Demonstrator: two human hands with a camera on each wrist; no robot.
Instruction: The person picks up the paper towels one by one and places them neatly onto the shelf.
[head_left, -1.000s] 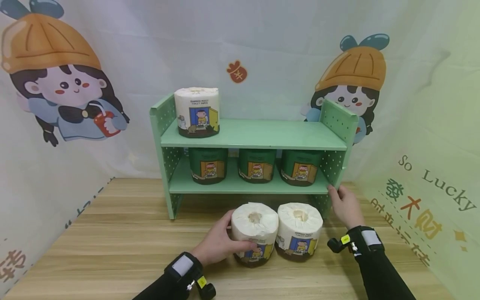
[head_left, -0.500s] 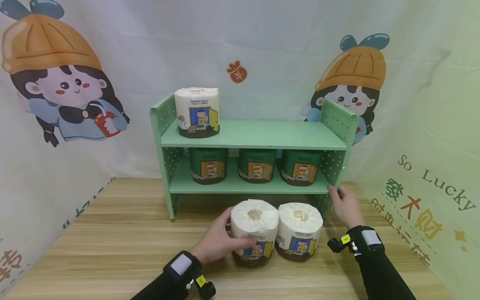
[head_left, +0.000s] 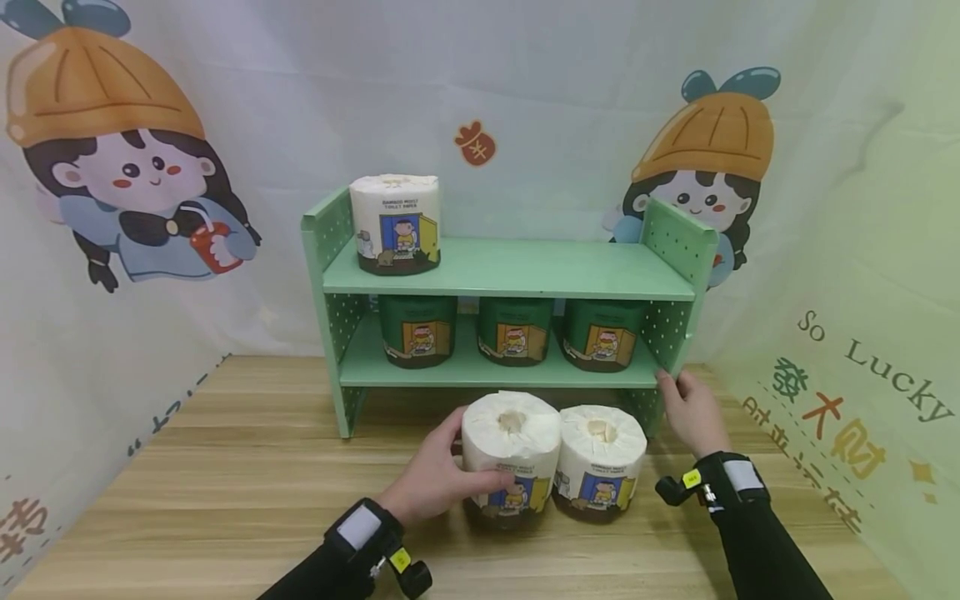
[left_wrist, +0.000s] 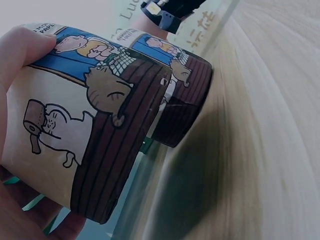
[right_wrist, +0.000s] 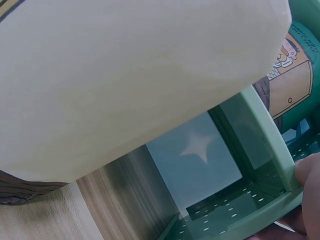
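My left hand (head_left: 427, 479) grips a white-wrapped toilet paper roll (head_left: 513, 446), thumb across its printed front and fingers round its far side. In the left wrist view this roll (left_wrist: 95, 115) is tilted, its dark base raised a little off the tabletop. A second white toilet paper roll (head_left: 600, 462) stands upright close on its right. My right hand (head_left: 692, 412) holds the right side panel of a light green two-tier shelf (head_left: 525, 267). In the right wrist view a thumb (right_wrist: 309, 177) lies on the panel's edge, with fingers curled behind it.
On the upper tier, at its left end, stands another white roll (head_left: 396, 225). Three green-wrapped rolls, including the middle one (head_left: 513, 333), line the lower tier. The wooden table (head_left: 225, 483) meets patterned cloth walls (head_left: 525, 100) at the back and sides.
My left hand has raised its toilet paper roll slightly off the table. The right hand keeps the same hold on the shelf, and the other rolls have stayed put.
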